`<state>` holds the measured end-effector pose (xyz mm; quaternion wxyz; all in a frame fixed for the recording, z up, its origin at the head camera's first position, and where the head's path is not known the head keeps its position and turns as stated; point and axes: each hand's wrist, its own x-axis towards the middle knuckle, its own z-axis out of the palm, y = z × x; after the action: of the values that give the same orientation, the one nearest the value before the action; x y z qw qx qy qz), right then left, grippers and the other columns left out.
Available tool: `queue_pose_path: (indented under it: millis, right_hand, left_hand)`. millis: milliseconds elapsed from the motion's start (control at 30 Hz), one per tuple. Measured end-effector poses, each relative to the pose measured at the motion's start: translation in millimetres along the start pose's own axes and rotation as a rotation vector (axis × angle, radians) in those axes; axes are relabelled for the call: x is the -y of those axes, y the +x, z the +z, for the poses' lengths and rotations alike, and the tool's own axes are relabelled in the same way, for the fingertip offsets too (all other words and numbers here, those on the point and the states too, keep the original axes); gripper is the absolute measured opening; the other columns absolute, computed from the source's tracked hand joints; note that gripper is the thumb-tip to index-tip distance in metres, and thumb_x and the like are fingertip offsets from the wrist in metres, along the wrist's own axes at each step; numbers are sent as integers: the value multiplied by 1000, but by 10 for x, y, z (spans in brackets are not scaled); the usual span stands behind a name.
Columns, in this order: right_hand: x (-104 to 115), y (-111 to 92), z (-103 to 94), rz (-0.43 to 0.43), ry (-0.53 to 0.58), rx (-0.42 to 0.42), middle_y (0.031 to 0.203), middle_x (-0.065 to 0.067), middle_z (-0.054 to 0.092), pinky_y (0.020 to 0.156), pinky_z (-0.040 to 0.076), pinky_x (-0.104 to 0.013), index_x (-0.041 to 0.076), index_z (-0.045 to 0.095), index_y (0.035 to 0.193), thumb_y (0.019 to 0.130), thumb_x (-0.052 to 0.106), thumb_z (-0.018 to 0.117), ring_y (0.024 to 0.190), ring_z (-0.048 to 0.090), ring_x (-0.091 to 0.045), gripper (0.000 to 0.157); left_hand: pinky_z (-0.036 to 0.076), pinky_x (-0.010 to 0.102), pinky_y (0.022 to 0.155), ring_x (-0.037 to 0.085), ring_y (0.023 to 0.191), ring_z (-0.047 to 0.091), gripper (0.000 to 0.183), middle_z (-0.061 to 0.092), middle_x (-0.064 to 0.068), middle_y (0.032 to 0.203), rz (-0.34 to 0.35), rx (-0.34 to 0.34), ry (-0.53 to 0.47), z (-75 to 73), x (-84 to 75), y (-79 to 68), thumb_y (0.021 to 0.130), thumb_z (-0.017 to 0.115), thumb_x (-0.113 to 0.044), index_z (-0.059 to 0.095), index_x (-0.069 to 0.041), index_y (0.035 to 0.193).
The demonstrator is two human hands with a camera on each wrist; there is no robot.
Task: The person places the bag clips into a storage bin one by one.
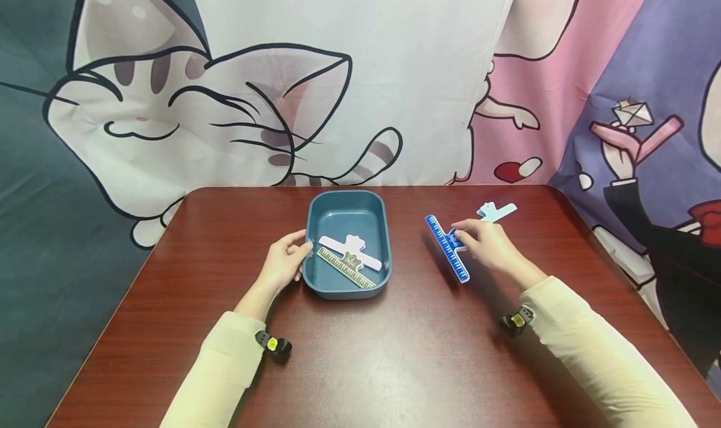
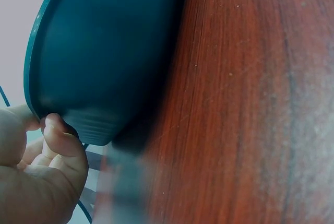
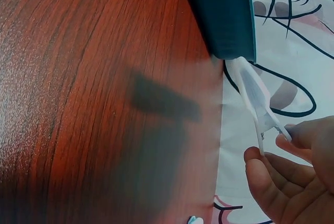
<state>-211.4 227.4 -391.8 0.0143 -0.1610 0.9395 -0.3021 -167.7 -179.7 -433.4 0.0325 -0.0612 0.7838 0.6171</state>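
A dark teal plastic tray (image 1: 332, 196) stands on the table, and my left hand (image 1: 284, 259) pinches its left rim between thumb and fingers. Inside it lie a white clip (image 1: 332, 244) and a gold clip with a piano-key pattern (image 1: 343, 265), the gold one overlapping the white. To the right of the tray my right hand (image 1: 484, 243) holds a blue piano-key clip (image 1: 447, 249) by its handle tabs. The right wrist view shows the clip (image 3: 253, 91) edge-on above the table, thumb and fingers on its two tabs.
A light blue clip (image 1: 498, 211) lies near the back right of the table (image 1: 405, 353), just behind my right hand. A cloth curtain printed with cartoon figures (image 1: 428, 77) hangs along the table's back edge.
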Motion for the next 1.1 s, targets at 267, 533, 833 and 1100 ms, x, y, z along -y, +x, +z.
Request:
queue_pose_path:
  millis: [267, 533, 833, 1100]
  right_hand:
    - [25, 0, 8, -5, 17, -3, 89, -16, 70, 49, 50, -27, 1, 62, 120, 94, 16, 57, 54, 63, -21, 30]
    - [60, 17, 32, -12, 38, 6, 84, -15, 69, 49, 50, -27, 0, 61, 120, 94, 17, 57, 56, 64, -25, 31]
    - [100, 53, 82, -17, 53, -3, 79, -12, 69, 48, 49, -26, 1, 63, 119, 94, 16, 58, 53, 62, -19, 29]
    - [129, 88, 144, -26, 76, -9, 83, -13, 70, 49, 51, -26, 1, 63, 118, 94, 16, 58, 53, 62, -17, 29]
  left_hand:
    - [41, 20, 39, 8, 40, 44, 48, 49, -1, 57, -6, 5, 7, -5, -32, -18, 93, 59, -18, 45, -3, 137]
    - [41, 20, 39, 9, 40, 45, 47, 49, -2, 57, 0, -5, 8, 1, -12, -13, 93, 59, -18, 47, -5, 137]
    - [41, 19, 38, 9, 40, 44, 47, 48, -3, 56, 5, -1, -8, -3, -4, -9, 93, 59, -18, 46, -5, 137]
    - [41, 19, 38, 9, 39, 44, 47, 48, -3, 56, 8, 1, -3, -4, -1, -3, 93, 59, -18, 46, -5, 137]
